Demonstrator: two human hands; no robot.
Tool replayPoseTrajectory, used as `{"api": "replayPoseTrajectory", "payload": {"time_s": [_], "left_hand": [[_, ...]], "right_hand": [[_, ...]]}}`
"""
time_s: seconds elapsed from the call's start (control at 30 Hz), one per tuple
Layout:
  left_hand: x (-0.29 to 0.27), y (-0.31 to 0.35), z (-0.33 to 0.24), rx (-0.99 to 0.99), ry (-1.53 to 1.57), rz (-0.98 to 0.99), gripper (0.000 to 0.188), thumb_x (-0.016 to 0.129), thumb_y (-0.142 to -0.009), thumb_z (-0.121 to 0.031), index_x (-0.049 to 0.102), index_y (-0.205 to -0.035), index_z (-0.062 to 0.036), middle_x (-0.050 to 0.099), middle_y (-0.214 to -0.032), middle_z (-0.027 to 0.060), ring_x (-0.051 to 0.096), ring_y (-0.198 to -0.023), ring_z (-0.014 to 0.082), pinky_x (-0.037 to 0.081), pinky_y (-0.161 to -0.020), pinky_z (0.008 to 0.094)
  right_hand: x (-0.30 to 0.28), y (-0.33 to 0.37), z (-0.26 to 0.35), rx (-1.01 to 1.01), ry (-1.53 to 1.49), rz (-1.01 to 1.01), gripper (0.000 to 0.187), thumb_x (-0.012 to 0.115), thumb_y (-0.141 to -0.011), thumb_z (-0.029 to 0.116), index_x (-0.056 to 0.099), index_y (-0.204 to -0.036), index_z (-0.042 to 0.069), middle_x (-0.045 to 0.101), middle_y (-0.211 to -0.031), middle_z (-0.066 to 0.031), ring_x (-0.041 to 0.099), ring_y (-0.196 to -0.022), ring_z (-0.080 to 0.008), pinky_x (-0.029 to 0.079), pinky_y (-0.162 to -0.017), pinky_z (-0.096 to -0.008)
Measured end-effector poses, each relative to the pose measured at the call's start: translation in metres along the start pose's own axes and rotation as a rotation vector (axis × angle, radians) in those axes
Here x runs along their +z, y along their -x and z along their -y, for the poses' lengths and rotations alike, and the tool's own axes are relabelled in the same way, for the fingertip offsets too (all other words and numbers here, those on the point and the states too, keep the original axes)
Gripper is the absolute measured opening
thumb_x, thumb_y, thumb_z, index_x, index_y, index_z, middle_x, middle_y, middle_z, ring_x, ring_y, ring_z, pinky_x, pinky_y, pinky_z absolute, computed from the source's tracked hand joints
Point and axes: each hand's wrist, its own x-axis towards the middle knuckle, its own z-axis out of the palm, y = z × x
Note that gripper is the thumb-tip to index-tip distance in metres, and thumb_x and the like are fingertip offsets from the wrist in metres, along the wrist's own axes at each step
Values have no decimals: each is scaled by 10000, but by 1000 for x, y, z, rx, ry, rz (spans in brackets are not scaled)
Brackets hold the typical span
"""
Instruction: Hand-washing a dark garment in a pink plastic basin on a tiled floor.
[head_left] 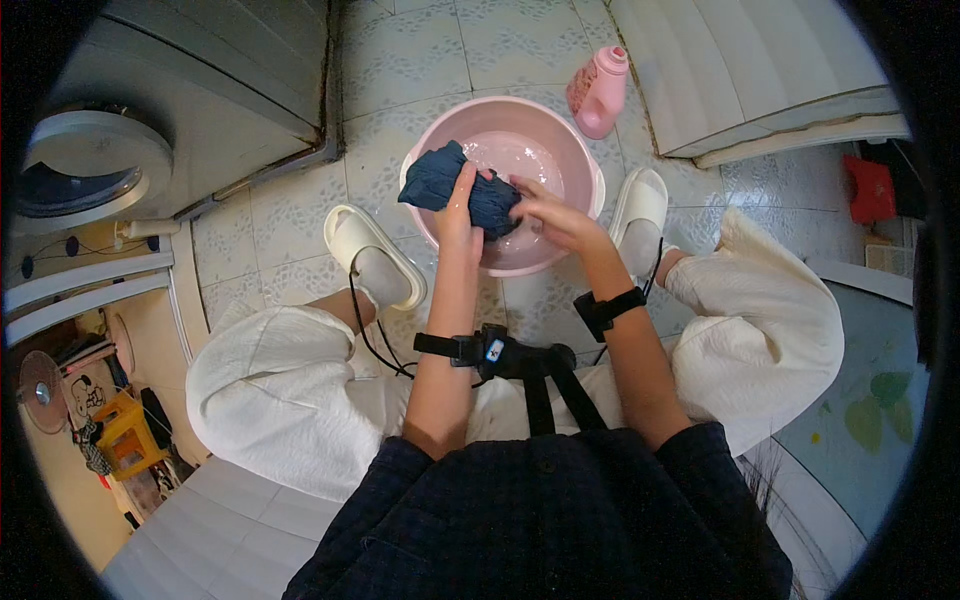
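Note:
A bunched, dark blue cloth (435,180) is held over the pink washbasin (430,118). My left hand (457,205) is wrapped round its middle, thumb on top. At the cloth's right end, my right hand (560,218) grips the edge loosely between thumb and fingers, partly hidden by the folds. Shallow, shiny water (525,150) lies in the basin below. The basin stands on the floor between my feet, and the cloth's left end hangs over its rim.
A pink bottle (600,92) with a handle stands beyond the basin, to the right. White slippers (375,255) flank the basin. A front-loading washing machine (85,165) is at the left, a white panelled surface (750,70) at the upper right. Patterned tiles (400,60) cover the floor.

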Motion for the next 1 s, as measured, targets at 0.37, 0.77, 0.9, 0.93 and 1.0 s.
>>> {"api": "replayPoseTrajectory", "payload": {"time_s": [0.37, 0.77, 0.9, 0.93, 1.0], "left_hand": [[1, 6, 5, -371, 141, 236, 189, 586, -854, -187, 563, -948, -24, 624, -789, 99, 622, -740, 198, 525, -712, 328], [-13, -3, 8, -465, 271, 19, 284, 625, -822, -190, 573, -1065, -50, 613, -1028, 84, 590, -949, 209, 479, -850, 343], [-15, 3, 11, -387, 213, 105, 371, 625, -805, -200, 546, -1135, -52, 589, -1096, 118, 580, -974, 246, 461, -883, 371], [-17, 6, 10, -384, 214, 102, 371, 625, -805, -200, 546, -1135, -52, 589, -1096, 118, 580, -974, 246, 461, -883, 371], [-20, 10, 10, -440, 173, 178, 422, 615, -799, -182, 520, -1171, -7, 588, -1099, 140, 585, -965, 243, 458, -887, 357]], "right_hand": [[2, -19, -14, 127, -1197, -378, 400, 541, -880, 306, 507, -1174, 36, 576, -1115, -129, 569, -1007, -225, 455, -906, -371], [15, -4, 33, 57, -1020, -394, 321, 525, -899, 246, 559, -1094, -7, 625, -1018, -99, 624, -850, -188, 511, -802, -315], [11, -3, 18, 200, -1013, -270, 283, 478, -909, 213, 572, -1058, -9, 630, -983, -108, 633, -817, -176, 526, -759, -309], [11, -3, 18, 202, -1012, -267, 283, 478, -909, 213, 572, -1058, -9, 630, -983, -108, 633, -817, -176, 526, -759, -309], [9, -3, 19, 339, -831, -229, 283, 461, -909, 204, 572, -1048, -16, 630, -983, -114, 637, -811, -179, 532, -745, -317]]}}
